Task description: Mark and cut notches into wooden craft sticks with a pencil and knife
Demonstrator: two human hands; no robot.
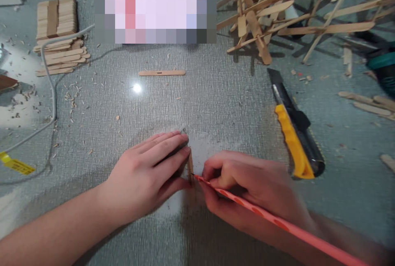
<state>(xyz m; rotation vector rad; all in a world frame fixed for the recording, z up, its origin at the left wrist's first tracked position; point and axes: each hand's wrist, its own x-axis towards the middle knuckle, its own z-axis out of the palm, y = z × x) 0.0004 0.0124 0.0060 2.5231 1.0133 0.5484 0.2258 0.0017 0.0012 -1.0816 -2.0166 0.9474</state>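
Note:
In the middle foreground, a wooden craft stick [190, 163] lies lengthwise on the table. My left hand [151, 163] holds it from the left, with its fingertips and thumb along the stick's edge. A pink pencil with red spots [240, 201] is gripped in my right hand [249, 183], its tip touching the stick. Farther off, another craft stick [162, 73] with a dark mark at its middle lies crosswise.
A yellow and black utility knife [296, 130] lies to the right. Crossed craft sticks form a structure [259, 15] at the back right. At the left are a banded stick bundle [56, 17], loose sticks [64, 57], wood shavings and a grey cable [54, 93]. A blurred patch covers the back middle.

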